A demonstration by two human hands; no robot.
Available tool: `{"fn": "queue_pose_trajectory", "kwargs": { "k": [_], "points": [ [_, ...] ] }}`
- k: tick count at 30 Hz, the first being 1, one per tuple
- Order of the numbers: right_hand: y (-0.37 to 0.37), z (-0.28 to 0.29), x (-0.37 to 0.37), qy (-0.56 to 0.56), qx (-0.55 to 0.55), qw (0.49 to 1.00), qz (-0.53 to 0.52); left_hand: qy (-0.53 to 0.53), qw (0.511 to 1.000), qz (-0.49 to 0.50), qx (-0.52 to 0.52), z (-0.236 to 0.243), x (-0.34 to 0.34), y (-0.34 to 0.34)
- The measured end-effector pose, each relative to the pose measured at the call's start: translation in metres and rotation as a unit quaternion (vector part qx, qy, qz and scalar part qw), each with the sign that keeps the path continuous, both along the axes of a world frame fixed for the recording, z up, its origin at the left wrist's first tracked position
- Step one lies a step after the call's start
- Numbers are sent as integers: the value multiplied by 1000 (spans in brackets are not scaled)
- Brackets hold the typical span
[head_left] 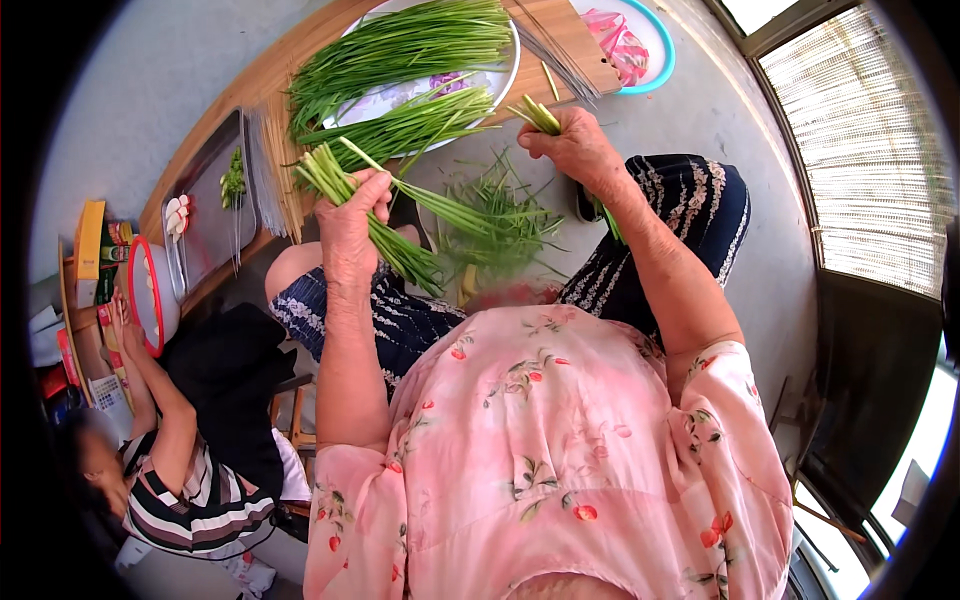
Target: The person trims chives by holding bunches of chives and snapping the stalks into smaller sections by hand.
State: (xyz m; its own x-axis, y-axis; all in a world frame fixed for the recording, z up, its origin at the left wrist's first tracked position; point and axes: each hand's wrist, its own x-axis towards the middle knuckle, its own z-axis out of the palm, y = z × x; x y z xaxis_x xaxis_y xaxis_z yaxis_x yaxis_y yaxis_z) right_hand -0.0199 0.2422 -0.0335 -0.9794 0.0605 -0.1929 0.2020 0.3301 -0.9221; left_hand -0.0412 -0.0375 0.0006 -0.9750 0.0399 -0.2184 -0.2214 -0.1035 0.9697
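Observation:
My left hand (350, 225) is closed around a bunch of green garlic chives (405, 258), which sticks out on both sides of the fist. A few longer stalks fan out from it to the right. My right hand (580, 150) grips a smaller bunch of chives (538, 113); their pale ends show beyond the thumb and green tips hang below the wrist. Ahead of both hands, a large white platter (378, 103) with purple flowers bears two heaps of long chives (415, 45). Loose chive scraps (500, 205) lie low between my knees.
The wooden table (195, 150) carries thin skewers (275, 165) and a metal tray (212, 220) with greens and white slices. Beyond its right end stands a blue-rimmed basin (668, 60) with a pink plastic bag (618, 45). At left, a person (190, 480) sits by a red-rimmed bowl (148, 295).

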Motion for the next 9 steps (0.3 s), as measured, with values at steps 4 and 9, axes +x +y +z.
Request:
{"fn": "queue_pose_trajectory", "kwargs": {
  "k": [4, 9],
  "points": [
    [-4, 2, 8, -50, 19, 998, 44, -3, 1000, 6, 5, 3, -5, -17],
    [-16, -14, 13, -135, -180, 970, 94, -12, 998, 33, 49, 6, -13, -34]
  ]
}}
